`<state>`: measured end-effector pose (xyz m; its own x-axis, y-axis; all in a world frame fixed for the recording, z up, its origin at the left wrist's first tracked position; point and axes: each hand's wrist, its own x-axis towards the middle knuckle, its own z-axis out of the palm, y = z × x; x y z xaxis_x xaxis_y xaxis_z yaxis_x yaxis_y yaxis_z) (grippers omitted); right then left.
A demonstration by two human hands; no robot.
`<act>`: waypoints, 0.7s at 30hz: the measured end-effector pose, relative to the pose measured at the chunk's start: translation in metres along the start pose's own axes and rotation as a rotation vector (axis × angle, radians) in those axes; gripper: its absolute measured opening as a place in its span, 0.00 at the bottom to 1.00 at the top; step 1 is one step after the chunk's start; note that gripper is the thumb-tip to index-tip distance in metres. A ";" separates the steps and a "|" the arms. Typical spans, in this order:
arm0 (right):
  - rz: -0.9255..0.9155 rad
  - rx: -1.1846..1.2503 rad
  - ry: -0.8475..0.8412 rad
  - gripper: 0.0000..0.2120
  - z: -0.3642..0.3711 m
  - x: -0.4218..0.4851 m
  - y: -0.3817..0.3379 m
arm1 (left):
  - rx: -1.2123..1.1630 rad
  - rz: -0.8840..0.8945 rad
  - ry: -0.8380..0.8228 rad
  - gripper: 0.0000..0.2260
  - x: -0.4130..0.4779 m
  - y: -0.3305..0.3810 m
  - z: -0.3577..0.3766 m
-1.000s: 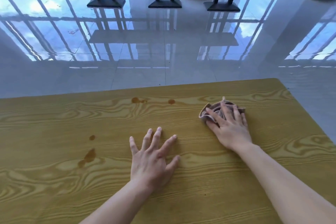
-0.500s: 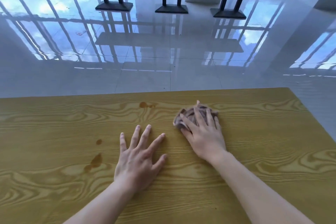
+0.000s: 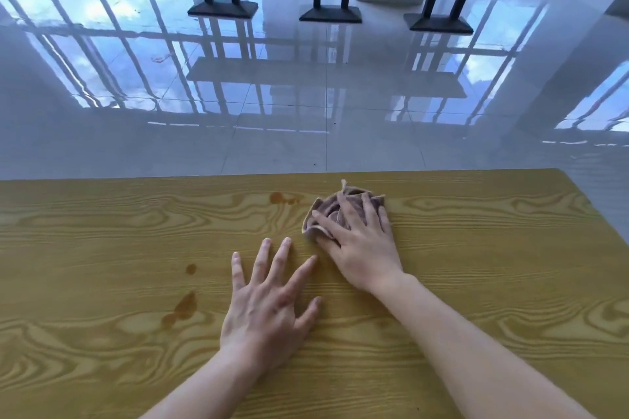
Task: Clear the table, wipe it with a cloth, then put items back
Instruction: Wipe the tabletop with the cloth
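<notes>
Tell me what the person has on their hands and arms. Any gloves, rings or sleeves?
No gloves: the left hand and right hand are bare. No rings, watch or bracelet show. The left forearm and right forearm are bare too, with no sleeve in view up to the picture's edge.

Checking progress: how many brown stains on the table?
3: a blot by the far edge beside the cloth, a dot and a smear left of the left hand. More may be hidden.
</notes>
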<state>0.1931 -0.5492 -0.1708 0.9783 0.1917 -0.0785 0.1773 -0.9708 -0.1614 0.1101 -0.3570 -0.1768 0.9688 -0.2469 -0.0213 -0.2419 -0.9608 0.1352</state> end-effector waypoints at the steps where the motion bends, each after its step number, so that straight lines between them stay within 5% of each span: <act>1: -0.037 -0.008 0.012 0.25 0.001 -0.024 0.008 | -0.001 0.005 -0.001 0.29 -0.001 0.001 0.000; 8: 0.392 0.043 -0.050 0.27 -0.015 0.046 0.044 | -0.009 0.007 -0.007 0.29 0.000 0.000 -0.002; 16: 0.081 0.039 -0.085 0.26 -0.005 0.067 -0.036 | -0.007 -0.007 -0.001 0.28 0.001 0.002 -0.007; 21: -0.141 -0.027 -0.081 0.25 -0.011 0.032 0.016 | -0.005 -0.005 0.014 0.29 -0.002 0.001 -0.006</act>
<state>0.2288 -0.5605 -0.1647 0.9319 0.3362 -0.1364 0.3160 -0.9368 -0.1502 0.1081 -0.3570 -0.1703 0.9706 -0.2405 -0.0082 -0.2370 -0.9614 0.1400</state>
